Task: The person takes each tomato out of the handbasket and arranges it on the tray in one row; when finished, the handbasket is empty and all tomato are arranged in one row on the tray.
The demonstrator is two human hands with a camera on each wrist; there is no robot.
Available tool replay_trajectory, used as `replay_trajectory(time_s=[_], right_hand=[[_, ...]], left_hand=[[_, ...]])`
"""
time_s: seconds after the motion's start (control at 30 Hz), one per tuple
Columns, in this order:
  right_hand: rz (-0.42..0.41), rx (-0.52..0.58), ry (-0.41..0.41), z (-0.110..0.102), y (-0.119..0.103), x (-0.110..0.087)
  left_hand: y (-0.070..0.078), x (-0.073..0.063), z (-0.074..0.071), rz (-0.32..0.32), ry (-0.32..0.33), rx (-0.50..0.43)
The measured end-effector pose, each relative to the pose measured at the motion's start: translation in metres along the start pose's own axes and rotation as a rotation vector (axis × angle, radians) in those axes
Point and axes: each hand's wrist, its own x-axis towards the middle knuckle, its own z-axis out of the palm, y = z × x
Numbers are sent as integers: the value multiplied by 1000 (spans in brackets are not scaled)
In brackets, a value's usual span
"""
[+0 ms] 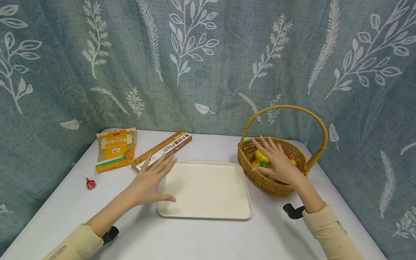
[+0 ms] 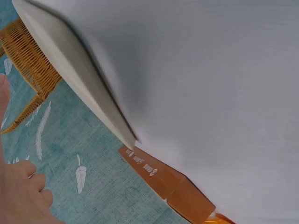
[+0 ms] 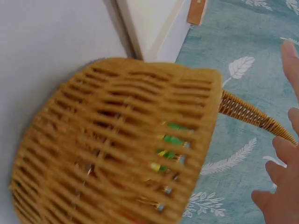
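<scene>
left hand [image 1: 152, 182] hung above the left edge of a cream tray [image 1: 208, 189], fingers fanned, thumb held well out; from the head view its fingers overlapped the near end of a pasta box [image 1: 167, 148]. right hand [image 1: 276, 162] was over a wicker basket [image 1: 271, 186], fingers likewise spread, thumb pointing towards the tray; could not tell whether any finger touched the rim. basket stood right of the tray, just beside its far right corner, handle [image 1: 286, 107] arching above. yellow and orange produce [image 1: 260, 157] with a green top lay inside. box lay aslant by the tray's far left corner, an orange food bag [image 1: 116, 148] just beside it. red lollipop [image 1: 91, 184] lay on the table [image 1: 195, 238], nearer than the bag. leaf-patterned cloth [image 1: 227, 54] hung behind.
</scene>
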Motion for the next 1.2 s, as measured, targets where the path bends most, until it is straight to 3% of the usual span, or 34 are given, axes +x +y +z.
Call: replay_trajectory(time_s=[0.17,0.37,0.67,0.9,1.2], right_hand=[[14,110,-42,-2,10,2],[40,118,-74,-5,20,-1],[76,126,-124,-11,37,-6],[137,115,-168,-10,47,-8],[81,176,-210,-4,62,-7]], left_hand=[[-2,-11,4,-38,-49,-114],[-5,-20,10,-31,-75,-214],[-11,-29,17,-173,-234,-449],[-13,-34,24,-175,-270,-528],[-17,-35,29,-182,-271,-555]])
